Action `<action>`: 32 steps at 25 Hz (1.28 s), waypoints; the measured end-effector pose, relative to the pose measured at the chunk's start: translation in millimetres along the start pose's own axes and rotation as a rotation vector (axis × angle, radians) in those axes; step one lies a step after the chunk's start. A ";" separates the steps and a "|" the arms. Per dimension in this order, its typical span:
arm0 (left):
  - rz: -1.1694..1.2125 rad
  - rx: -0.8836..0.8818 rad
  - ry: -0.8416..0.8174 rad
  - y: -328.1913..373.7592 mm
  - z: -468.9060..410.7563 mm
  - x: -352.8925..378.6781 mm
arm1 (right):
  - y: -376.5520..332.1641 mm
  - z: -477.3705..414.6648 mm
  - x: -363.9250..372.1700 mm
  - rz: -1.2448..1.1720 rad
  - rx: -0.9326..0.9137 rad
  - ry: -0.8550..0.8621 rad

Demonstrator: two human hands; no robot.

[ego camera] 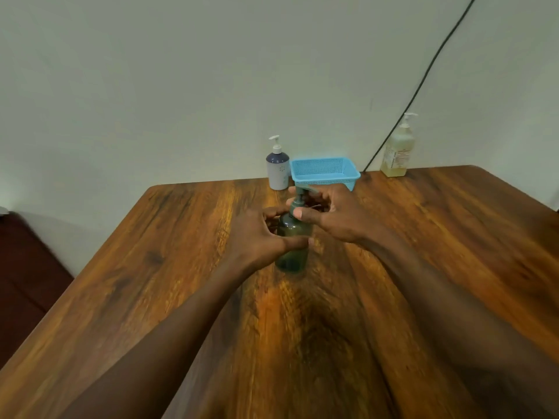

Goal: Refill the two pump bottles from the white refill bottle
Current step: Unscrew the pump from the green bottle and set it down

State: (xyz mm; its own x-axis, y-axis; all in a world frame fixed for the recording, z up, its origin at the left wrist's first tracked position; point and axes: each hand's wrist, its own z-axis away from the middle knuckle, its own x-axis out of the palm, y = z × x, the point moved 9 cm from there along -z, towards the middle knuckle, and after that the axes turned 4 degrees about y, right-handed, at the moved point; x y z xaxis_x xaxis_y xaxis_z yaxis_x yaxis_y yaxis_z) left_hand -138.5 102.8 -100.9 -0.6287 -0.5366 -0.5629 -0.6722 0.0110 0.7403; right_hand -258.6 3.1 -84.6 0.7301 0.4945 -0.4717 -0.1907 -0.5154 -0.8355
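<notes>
Early stage | my left hand (260, 234) grasps green pump bottle (292, 246) on worktop (423, 237) | right hand (329, 213) grips its pump collar | nothing refilled, I judge

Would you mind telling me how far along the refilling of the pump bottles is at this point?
Nothing looks refilled yet. In hand: the left hand grips the green bottle on the table while the right hand holds its pump collar, apparently to unscrew it. Left: the blue-and-white bottle by the basket stands capped and untouched, as does the pale bottle at the far right.
</notes>
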 end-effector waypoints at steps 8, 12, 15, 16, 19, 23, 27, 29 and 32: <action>-0.033 0.087 0.132 28.1 5.2 0.2 | -25.1 10.0 -24.9 0.279 -0.001 0.241; -0.005 0.066 0.124 24.4 11.7 -4.0 | -21.8 8.3 -12.2 -0.153 0.058 -0.029; 0.009 0.045 0.130 20.4 14.7 -7.5 | -27.2 12.0 -5.8 -0.196 0.041 -0.121; 0.004 0.041 0.139 20.1 15.3 -7.2 | -28.2 12.5 -7.8 -0.085 0.038 -0.063; -0.047 0.055 0.170 25.1 16.8 -3.7 | -36.1 17.4 -27.1 0.187 -0.011 0.238; -0.031 0.088 0.109 27.1 13.5 5.1 | -32.0 19.1 -30.5 0.077 -0.031 0.165; -0.054 0.056 -0.031 16.4 8.4 18.0 | -38.5 22.3 -32.4 -0.114 -0.096 0.068; -0.073 0.033 -0.076 9.5 9.5 23.7 | -41.8 22.6 -40.8 -0.162 -0.124 0.105; -0.059 0.012 -0.094 -3.4 12.1 23.8 | -46.1 26.4 -60.5 -0.208 -0.164 0.238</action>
State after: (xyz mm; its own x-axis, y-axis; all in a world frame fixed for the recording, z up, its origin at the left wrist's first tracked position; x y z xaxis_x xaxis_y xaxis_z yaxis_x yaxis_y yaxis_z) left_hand -155.9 100.2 -121.2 -0.6213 -0.4554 -0.6377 -0.7135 -0.0077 0.7006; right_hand -311.4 15.3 -25.0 0.8784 0.4336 -0.2011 0.0722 -0.5361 -0.8410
